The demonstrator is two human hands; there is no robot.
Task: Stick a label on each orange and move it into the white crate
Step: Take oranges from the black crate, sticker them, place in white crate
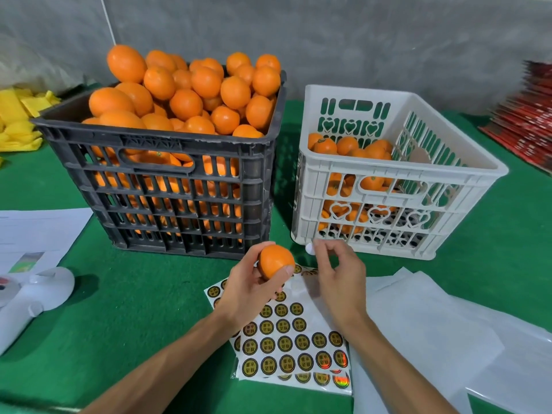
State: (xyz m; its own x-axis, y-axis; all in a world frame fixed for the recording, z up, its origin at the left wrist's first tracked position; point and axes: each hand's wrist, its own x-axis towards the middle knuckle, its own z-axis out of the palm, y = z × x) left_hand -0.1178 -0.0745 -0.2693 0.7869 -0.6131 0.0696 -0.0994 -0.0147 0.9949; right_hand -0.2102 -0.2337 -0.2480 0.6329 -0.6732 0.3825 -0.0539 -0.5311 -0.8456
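**One orange up for its label**

Head view: the left hand point(249, 286) grips one orange point(275, 261) above the sticker sheet point(294, 348), bare side turned toward the right hand point(334, 274), probably to give the label a clear spot. That right hand's thumb and forefinger pinch something small and pale, likely a peeled label, just beside the fruit. Behind them the black crate point(167, 186) is heaped with oranges; the white crate point(388, 186) on the right is part filled.

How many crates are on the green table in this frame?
2. The black crate, heaped with oranges, stands on the left; the white crate, partly filled, stands to its right. None looks hidden, though the view cuts off at the table edges.
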